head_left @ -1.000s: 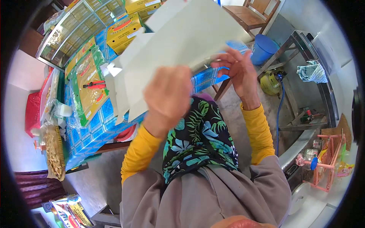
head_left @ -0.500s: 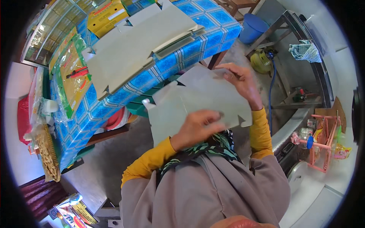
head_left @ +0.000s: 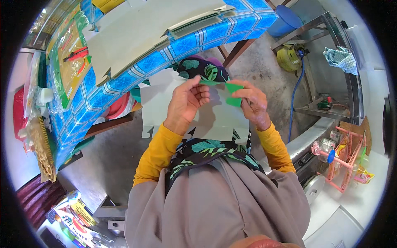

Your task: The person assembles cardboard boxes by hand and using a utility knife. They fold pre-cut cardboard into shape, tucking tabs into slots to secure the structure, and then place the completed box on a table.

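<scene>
A die-cut cardboard box blank [head_left: 159, 101] lies across my lap, its pale inner face up, with notched flaps along its edges. At its far edge, green printed flaps are turned up. My left hand [head_left: 188, 101] is closed there, with thumb and finger pinching the edge and the other fingers curled. My right hand [head_left: 253, 103] grips the far right corner, where a green flap [head_left: 234, 93] sticks out between its fingers. Beyond the blank, a stack of similar pale blanks [head_left: 136, 37] rests on the table with the blue checked cloth [head_left: 159, 53].
On the table's left, a red cutter knife [head_left: 76, 54] lies on a plastic-wrapped yellow and green pack [head_left: 74, 78]. A blue bucket [head_left: 285, 20], a green gas cylinder [head_left: 288, 58] with a blue hose, and a metal stand [head_left: 326, 111] are at right. A pink rack [head_left: 345, 161] is nearer.
My left hand has gone from above the blank's near side to its far edge. The blank has turned on my lap, and its far flaps are now bent up, showing green.
</scene>
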Tool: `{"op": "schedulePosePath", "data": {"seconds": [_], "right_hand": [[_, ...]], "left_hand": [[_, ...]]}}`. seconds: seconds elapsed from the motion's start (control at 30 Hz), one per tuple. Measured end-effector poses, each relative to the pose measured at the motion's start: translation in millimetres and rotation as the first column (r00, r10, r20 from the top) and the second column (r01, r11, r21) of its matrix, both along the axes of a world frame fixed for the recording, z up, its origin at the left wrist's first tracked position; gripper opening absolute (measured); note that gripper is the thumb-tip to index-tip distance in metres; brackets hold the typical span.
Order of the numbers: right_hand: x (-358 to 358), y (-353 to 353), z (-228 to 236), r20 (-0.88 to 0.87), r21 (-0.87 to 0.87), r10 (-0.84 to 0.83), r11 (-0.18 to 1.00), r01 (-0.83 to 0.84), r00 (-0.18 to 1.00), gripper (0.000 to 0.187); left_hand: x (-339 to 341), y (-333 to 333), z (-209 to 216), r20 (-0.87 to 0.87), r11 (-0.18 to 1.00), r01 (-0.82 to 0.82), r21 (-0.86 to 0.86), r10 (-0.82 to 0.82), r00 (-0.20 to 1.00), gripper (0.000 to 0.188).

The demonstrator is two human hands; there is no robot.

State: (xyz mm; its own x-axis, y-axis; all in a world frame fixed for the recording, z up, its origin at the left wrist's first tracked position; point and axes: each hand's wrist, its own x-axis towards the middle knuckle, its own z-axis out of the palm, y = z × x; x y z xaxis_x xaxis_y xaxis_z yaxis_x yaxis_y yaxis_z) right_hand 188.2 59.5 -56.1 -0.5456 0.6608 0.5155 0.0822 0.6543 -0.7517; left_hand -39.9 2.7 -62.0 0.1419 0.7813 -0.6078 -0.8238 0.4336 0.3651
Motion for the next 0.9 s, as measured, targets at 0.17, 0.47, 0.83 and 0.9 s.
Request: {"op": "schedulePosePath", "data": {"seconds": [0.17, 0.47, 0.83, 0.9], "right_hand": [[6, 0, 36, 0.07, 0.309, -0.131, 0.945, 0.103, 0.989, 0.036], [17, -31, 85, 0.447, 0.47, -0.26, 0.883, 0.023, 0.856, 0.033], [81, 27, 39, -0.104, -0.214, 0.02, 0.976, -0.042, 0.994, 0.017], [99, 40, 29, -0.192, -0.337, -0.026, 0.941, -0.041, 0.981, 0.016]], "left_hand": [[27, -25, 1, -0.112, 0.989, -0.144, 0.022, 0.146, 0.983, 0.009], [57, -49, 15, -0.043, 0.996, 0.01, 0.092, -0.006, 0.999, 0.008], [100, -58, 30, 0.018, 0.993, 0.023, 0.114, -0.025, 1.0, 0.007], [117, -57, 42, 0.131, 0.983, 0.087, 0.161, -0.108, 0.985, 0.008]]}}
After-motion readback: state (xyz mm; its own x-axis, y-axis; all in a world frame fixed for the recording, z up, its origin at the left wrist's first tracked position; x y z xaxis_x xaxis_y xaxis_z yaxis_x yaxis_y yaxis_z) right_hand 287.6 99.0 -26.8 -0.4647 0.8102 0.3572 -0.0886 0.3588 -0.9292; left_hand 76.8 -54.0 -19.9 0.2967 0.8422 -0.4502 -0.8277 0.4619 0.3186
